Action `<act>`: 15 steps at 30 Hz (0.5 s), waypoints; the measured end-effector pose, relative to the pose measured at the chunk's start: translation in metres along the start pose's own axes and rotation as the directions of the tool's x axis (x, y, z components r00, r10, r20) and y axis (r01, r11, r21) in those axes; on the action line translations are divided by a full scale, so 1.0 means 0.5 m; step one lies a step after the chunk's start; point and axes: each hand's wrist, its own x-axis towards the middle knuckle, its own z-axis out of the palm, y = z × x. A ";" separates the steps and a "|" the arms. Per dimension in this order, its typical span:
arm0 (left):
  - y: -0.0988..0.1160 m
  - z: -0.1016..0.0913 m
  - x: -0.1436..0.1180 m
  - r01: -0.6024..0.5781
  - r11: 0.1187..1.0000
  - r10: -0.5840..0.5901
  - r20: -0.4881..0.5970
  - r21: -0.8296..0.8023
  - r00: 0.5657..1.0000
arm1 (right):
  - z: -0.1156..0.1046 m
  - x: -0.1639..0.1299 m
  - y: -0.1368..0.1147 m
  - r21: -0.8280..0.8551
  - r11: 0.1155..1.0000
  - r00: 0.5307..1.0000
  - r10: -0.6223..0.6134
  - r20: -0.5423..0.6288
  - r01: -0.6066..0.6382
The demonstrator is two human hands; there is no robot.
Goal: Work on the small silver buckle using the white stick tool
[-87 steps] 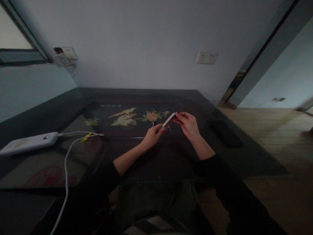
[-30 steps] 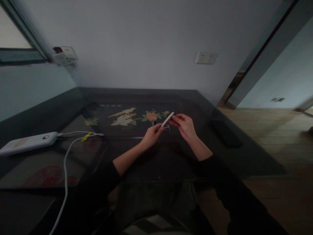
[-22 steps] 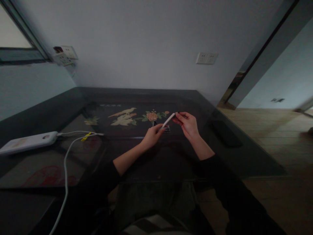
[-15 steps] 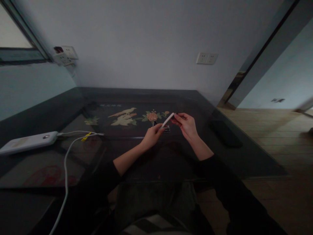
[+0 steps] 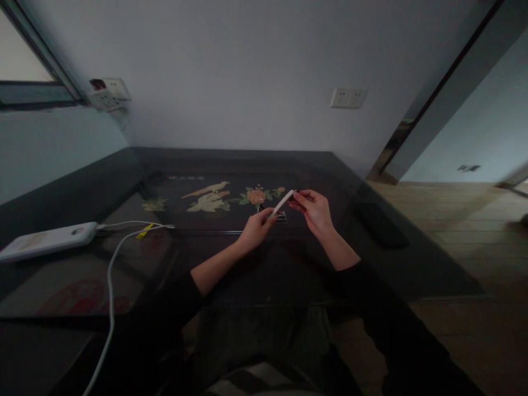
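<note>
My left hand (image 5: pixel 256 230) is closed around the lower end of a slim white stick-like object (image 5: pixel 282 203), thumb on its near side. The object is tilted, its upper end toward the right. My right hand (image 5: pixel 315 210) is closed in a pinch at that upper end, where a small dark bit shows at the fingertips; what it is I cannot make out. Just below the white object, a small shiny metal item (image 5: pixel 281 218) sits on the dark table (image 5: pixel 264 264), partly hidden by my left hand. Its kind is too dim to tell.
A white power bank (image 5: pixel 49 241) with a white cable (image 5: pixel 110 286) and yellow tag (image 5: pixel 144 230) lies at the left. To the right lies a flat black phone-like object (image 5: pixel 381 225). Behind the table, the wall carries a double socket (image 5: pixel 348 98) and a plugged-in adapter (image 5: pixel 108 100).
</note>
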 end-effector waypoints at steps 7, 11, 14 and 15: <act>-0.005 0.003 -0.001 -0.021 1.000 0.021 0.005 -0.007 1.000 | 0.002 0.000 0.006 0.011 1.000 1.000 -0.013 -0.020 0.013; -0.008 0.004 -0.001 -0.026 1.000 0.026 0.002 -0.003 1.000 | 0.004 -0.003 0.011 0.001 1.000 1.000 -0.008 -0.024 0.008; -0.011 0.004 0.000 -0.030 1.000 0.030 -0.002 -0.006 1.000 | 0.009 -0.009 0.014 0.017 1.000 1.000 0.009 -0.009 -0.009; -0.011 0.004 0.001 -0.030 1.000 0.030 -0.005 -0.006 1.000 | 0.011 -0.011 0.015 0.024 1.000 1.000 0.016 -0.001 -0.016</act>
